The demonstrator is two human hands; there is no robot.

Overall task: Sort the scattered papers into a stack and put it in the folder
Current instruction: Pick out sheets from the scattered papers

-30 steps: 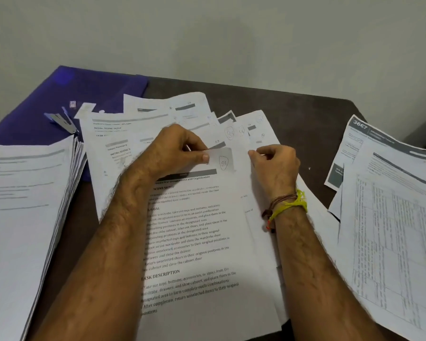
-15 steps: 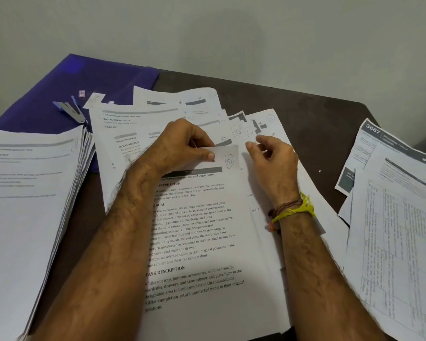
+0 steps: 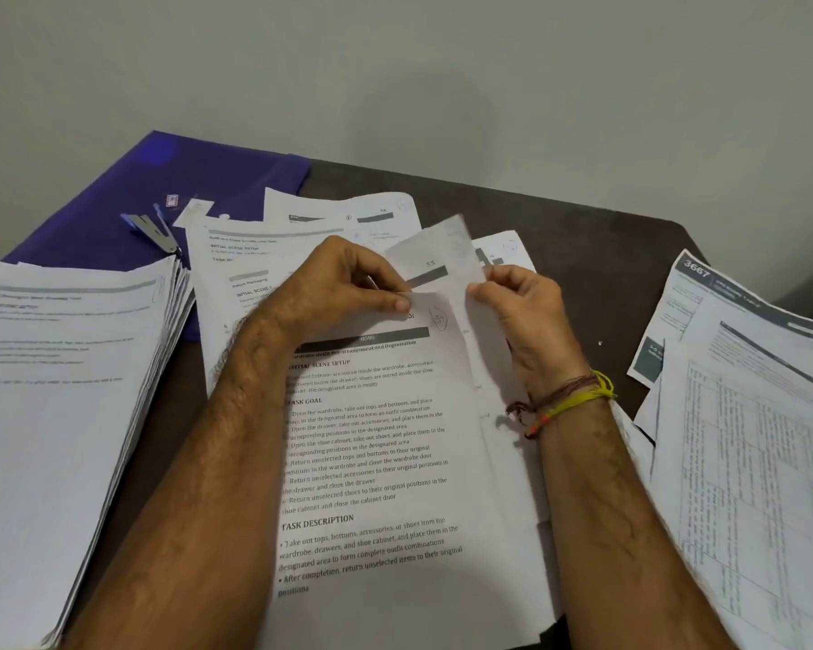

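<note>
Behind the dark table [image 3: 583, 255] is a plain wall. Both hands pinch one lifted sheet [image 3: 435, 255] mid-frame: left hand [image 3: 329, 293] steadies, right hand [image 3: 522, 312] peels. Sorted stack [image 3: 66, 391] waits left; purple folder [image 3: 160, 190] lies open upper left.

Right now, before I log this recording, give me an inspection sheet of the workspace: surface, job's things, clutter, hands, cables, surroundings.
Surface: dark brown table, largely covered by paper.
Job's things: tall stack of white printed sheets at left; purple plastic folder at far left, lying flat; fanned white printed pages in the middle; loose table-printed forms at right.
Clutter: blue and silver metal clip piece and small white slip on the folder.
Hands: left hand and right hand each pinch a lifted sheet corner; right wrist wears thread bands.
Cables: nothing seen.
Surroundings: plain pale wall behind.
</note>
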